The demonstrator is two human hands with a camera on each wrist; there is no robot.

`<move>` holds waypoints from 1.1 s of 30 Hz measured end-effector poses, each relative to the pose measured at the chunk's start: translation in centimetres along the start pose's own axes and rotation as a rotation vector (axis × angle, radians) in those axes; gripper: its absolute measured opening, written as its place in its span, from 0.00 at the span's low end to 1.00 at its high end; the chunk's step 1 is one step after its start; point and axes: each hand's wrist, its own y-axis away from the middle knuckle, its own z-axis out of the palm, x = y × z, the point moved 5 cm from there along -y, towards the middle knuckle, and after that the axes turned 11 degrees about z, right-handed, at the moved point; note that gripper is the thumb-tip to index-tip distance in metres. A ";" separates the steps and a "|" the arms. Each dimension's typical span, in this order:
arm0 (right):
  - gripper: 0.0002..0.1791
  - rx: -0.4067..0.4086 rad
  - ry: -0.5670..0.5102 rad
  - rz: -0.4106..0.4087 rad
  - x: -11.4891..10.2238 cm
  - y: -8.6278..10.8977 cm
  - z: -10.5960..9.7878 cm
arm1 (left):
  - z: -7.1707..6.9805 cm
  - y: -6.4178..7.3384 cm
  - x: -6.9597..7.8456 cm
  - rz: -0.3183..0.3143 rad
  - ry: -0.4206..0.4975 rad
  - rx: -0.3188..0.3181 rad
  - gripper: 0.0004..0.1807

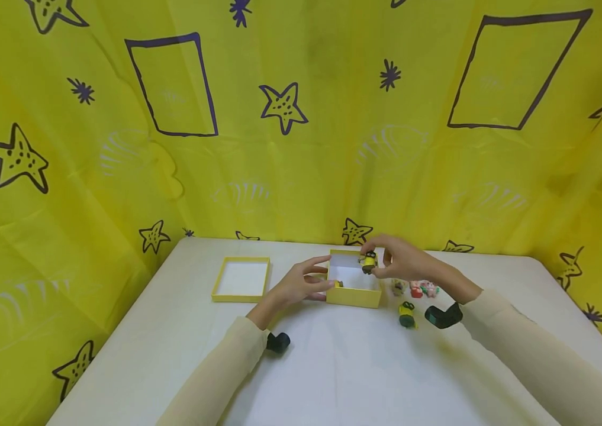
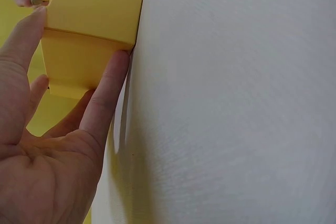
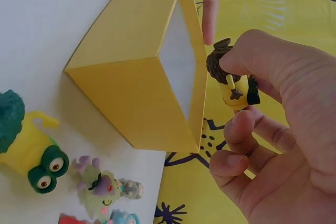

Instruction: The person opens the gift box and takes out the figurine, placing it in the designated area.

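Observation:
My right hand point(image 1: 404, 260) pinches a small yellow Minion figurine point(image 1: 369, 261) between thumb and fingers, above the open yellow box point(image 1: 354, 297). In the right wrist view the figurine point(image 3: 234, 85) shows a brown textured end and dark feet. My left hand point(image 1: 303, 283) rests against the left end of the box, its fingers mostly straight along the wall and rim. Seen from the left wrist, one fingertip presses low on the box's end point(image 2: 81, 59). The white box interior is partly hidden by my hands. A small yellow thing point(image 1: 338, 284) shows beside the left fingertips.
The shallow yellow-edged lid point(image 1: 242, 279) lies to the left of the box on the white table point(image 1: 322, 367). A Minion figurine with green goggles point(image 1: 406, 315) lies front right of the box. Several small colourful figurines point(image 3: 100, 184) are behind it. A yellow patterned curtain point(image 1: 301, 165) hangs behind.

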 end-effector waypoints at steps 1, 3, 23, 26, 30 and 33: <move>0.23 -0.001 -0.006 -0.003 0.0 0.2 -0.1 | 0.0 0.0 0.0 -0.001 0.004 0.000 0.43; 0.23 -0.003 -0.020 0.007 0.1 0.7 -0.3 | 0.0 -0.1 0.0 -0.002 0.008 0.001 0.43; 0.23 -0.053 -0.079 0.142 2.3 6.2 -1.7 | -0.1 -0.1 0.0 0.007 0.013 -0.004 0.43; 0.24 -0.035 -0.064 0.141 2.7 7.0 -1.9 | 0.0 0.0 0.1 0.006 0.024 -0.006 0.43; 0.24 -0.017 -0.060 0.136 3.5 8.1 -1.9 | 0.0 0.0 0.0 -0.004 0.036 -0.006 0.43; 0.23 -0.009 -0.067 0.130 4.1 8.8 -1.9 | 0.0 -0.1 -0.1 -0.011 0.030 -0.006 0.43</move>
